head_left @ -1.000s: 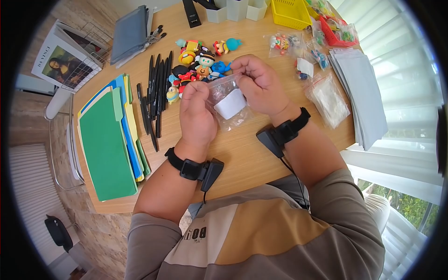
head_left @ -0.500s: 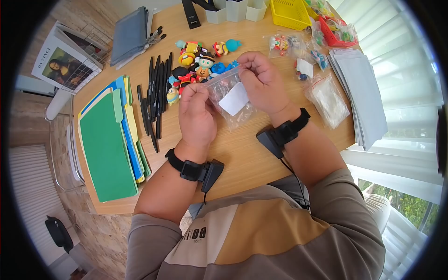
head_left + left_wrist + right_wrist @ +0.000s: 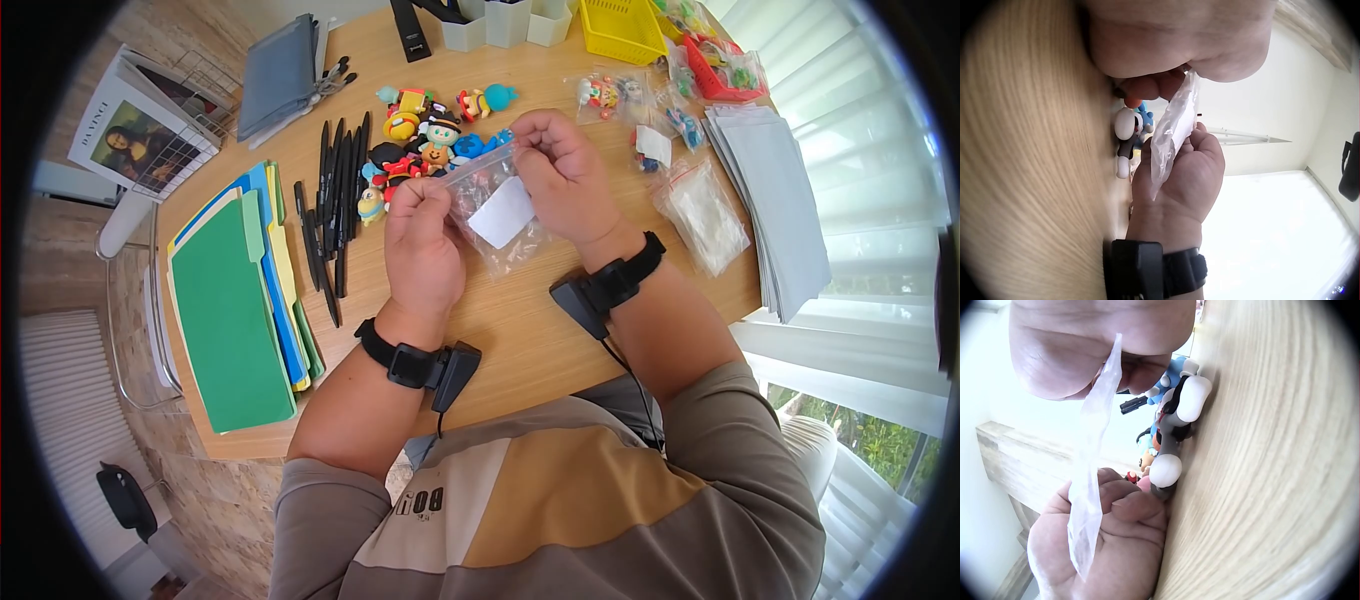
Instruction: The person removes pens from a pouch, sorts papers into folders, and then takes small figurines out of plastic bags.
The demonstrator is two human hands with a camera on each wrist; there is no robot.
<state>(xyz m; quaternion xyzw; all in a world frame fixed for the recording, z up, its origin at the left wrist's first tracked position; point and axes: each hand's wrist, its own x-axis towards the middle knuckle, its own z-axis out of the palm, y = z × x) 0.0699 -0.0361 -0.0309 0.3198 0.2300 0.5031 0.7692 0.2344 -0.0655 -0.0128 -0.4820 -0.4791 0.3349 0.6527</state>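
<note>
A clear zip bag with a white paper is stretched between both hands in the head view. The left hand pinches one top corner, and the right hand pinches the other. Seen edge-on, the bag hangs between the hands in the left wrist view, and the bag looks thin and flat in the right wrist view. Just beyond the bag lies a pile of small toy figures. Whether the bag's mouth is parted, I cannot tell.
Black pens and coloured folders lie at the left. Filled bags, a bag of white contents and grey envelopes are at the right. Yellow and red baskets stand at the back right.
Since the first frame, the bag's right top corner has risen slightly with the right hand, and the bag and its white paper have tilted. The left hand has barely moved.
</note>
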